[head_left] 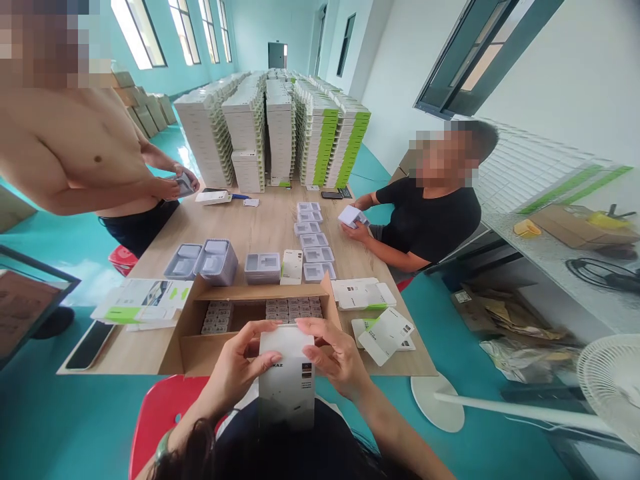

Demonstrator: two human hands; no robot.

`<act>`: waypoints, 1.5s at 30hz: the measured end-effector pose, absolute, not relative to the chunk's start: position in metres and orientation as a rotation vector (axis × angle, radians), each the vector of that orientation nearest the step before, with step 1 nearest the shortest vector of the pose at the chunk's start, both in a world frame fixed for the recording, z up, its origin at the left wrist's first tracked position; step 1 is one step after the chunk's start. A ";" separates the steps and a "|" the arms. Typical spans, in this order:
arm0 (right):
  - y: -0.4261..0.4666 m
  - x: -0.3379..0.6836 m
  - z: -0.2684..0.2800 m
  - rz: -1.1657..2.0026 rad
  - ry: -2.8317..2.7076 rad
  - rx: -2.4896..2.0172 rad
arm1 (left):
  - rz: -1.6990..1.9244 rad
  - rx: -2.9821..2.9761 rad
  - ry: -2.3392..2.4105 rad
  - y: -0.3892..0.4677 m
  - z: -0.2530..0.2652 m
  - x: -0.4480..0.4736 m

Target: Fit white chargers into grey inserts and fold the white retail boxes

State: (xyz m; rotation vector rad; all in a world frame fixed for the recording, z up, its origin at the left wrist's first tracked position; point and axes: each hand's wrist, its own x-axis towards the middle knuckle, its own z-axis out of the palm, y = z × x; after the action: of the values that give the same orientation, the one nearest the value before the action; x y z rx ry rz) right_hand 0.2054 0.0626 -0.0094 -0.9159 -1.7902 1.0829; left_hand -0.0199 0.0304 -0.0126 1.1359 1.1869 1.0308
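A white printed box (286, 393) is upright in front of my body, with dark lettering and a small black label on its face. My left hand (246, 357) grips its upper left edge, thumb on the front and fingers along the top. On the upper right edge my right hand (336, 353) is closed the same way, its thumb on the front. Just beyond my hands stands an open brown carton (193, 327) holding rows of small white packed pieces (294, 308). Flat white box sleeves (387, 335) lie to the right of the carton.
Pale plastic trays (263, 267) and a row of several more (319, 255) sit on the wooden table (250, 223). A person at left holds a tray; a person at right holds a white box (353, 215). Tall box stacks (245, 120) stand behind. A phone (90, 345) lies left.
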 end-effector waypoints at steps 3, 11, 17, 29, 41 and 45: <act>0.066 0.206 -0.015 1.062 -1.807 -0.876 | 1.030 1.204 1.226 0.030 -0.016 -0.021; 0.068 0.197 -0.007 1.320 -1.613 -1.002 | 1.042 1.391 1.309 0.034 -0.009 -0.019; 0.060 0.179 -0.004 1.417 -1.292 -1.173 | 1.123 1.230 1.433 0.035 -0.004 -0.007; 0.039 0.150 -0.007 1.346 -0.958 -1.372 | 1.437 0.481 1.356 0.031 -0.012 0.019; 0.043 0.147 -0.001 1.603 -0.769 -1.405 | 1.249 0.186 1.155 0.039 -0.006 0.021; 0.040 0.147 -0.002 1.586 -0.828 -1.374 | 1.273 0.177 1.121 0.035 -0.007 0.018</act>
State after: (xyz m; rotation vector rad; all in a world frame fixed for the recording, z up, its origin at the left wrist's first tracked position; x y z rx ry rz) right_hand 0.1466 0.0402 -0.0022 -1.3735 -0.8275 1.5865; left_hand 0.0183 0.0353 -0.0065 0.1766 1.1210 1.2731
